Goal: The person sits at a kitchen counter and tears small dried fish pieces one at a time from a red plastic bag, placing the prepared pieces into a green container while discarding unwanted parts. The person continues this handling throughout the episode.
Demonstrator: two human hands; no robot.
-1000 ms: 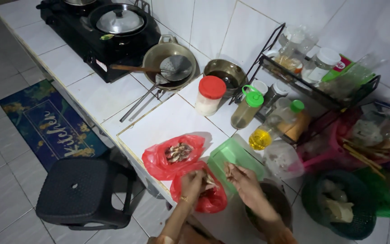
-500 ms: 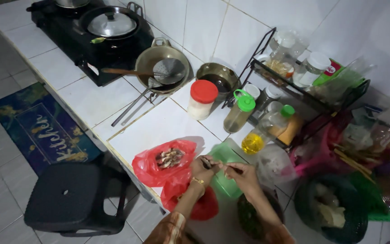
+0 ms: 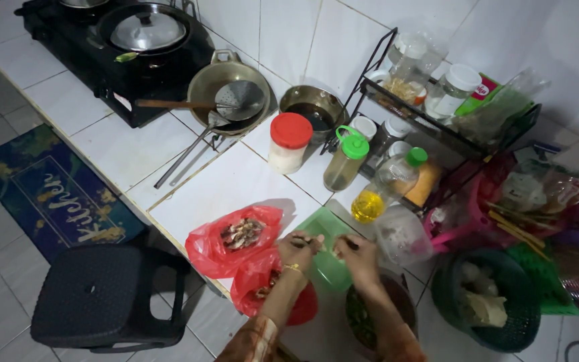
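My left hand (image 3: 298, 251) and my right hand (image 3: 356, 255) are held close together over a green cutting board (image 3: 326, 236), both pinching a small dried fish (image 3: 301, 240) between the fingers. Left of the board lies a red plastic bag (image 3: 217, 243) open with a heap of dried fish (image 3: 240, 232) in it. A second red bag (image 3: 259, 287) sits under my left wrist. A dark bowl (image 3: 370, 320) with green bits lies below my right forearm.
A red-lidded jar (image 3: 288, 142), a green-capped bottle (image 3: 344, 158) and an oil bottle (image 3: 387, 187) stand behind the board. Further back are a wok with skimmer (image 3: 228, 88), a black stove (image 3: 122, 53) and a wire rack (image 3: 450, 114). A green basket (image 3: 490, 308) sits right; a black stool (image 3: 102, 295) stands on the floor.
My left hand has come up out of the lower red bag and met my right hand over the green board. The view has shifted a little to the right.
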